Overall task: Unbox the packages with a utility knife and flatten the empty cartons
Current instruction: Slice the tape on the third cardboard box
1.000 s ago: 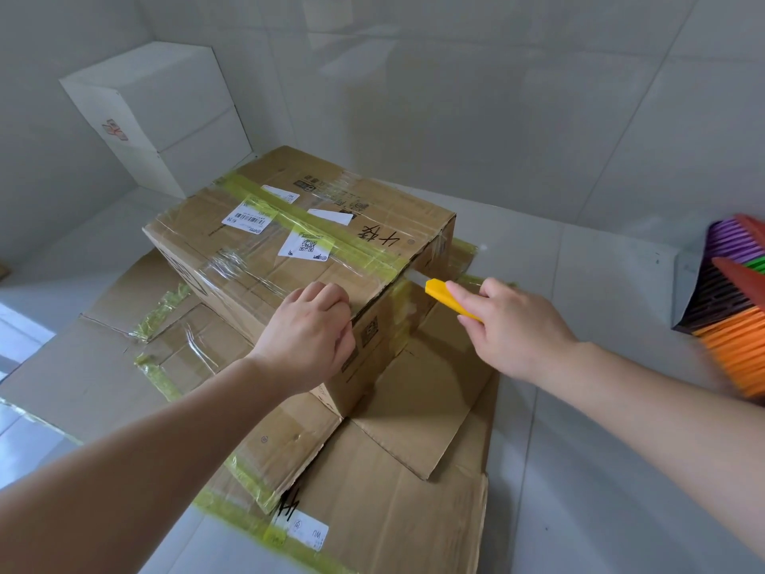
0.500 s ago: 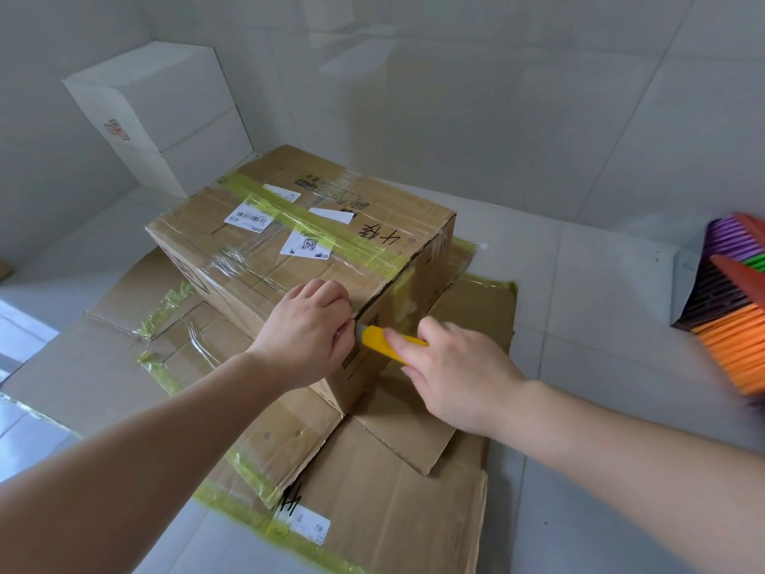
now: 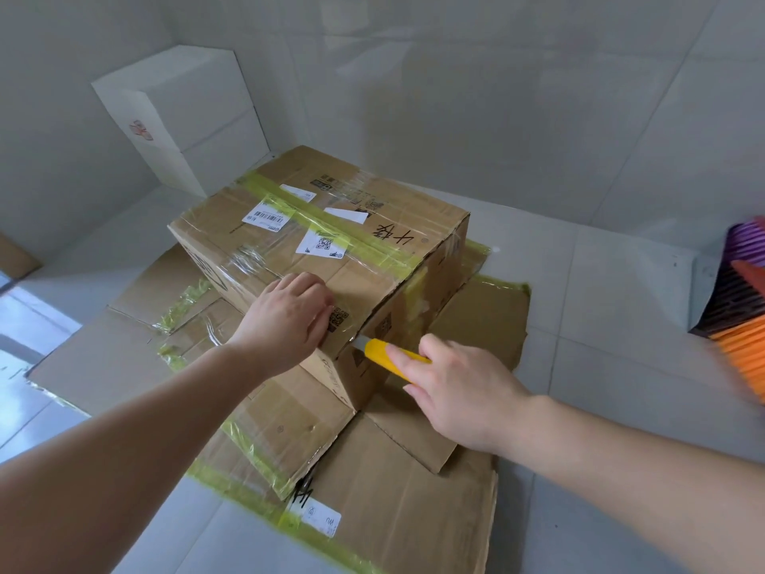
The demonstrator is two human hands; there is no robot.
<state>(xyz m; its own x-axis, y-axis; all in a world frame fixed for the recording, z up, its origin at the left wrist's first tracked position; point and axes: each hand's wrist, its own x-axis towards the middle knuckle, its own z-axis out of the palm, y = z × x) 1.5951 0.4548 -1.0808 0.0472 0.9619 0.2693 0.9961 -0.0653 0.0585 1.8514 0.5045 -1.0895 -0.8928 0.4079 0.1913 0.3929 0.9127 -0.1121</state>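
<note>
Right hand (image 3: 463, 391) is dragging the yellow utility knife (image 3: 393, 358) along the sealed carton (image 3: 323, 250)'s right top edge from far end toward near corner; blade now reaching near left hand (image 3: 289, 316).

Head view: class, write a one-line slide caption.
Left hand steadies the taped carton while right hand slits its edge with a yellow utility knife.

— Item one?
— Sealed brown carton (image 3: 331, 246): centre of view, closed, upright, yellow-green and clear tape over the top, white labels and black handwriting there; rests on the flattened cartons (image 3: 405, 503).
— Those?
— Brown sheets, flat on the floor, spreading from 9 to 5 o'clock, yellow-green tape on the edges.
— The knife?
— Yellow utility knife (image 3: 391, 358): at 4 o'clock of the carton, blade tip at its near corner.
</note>
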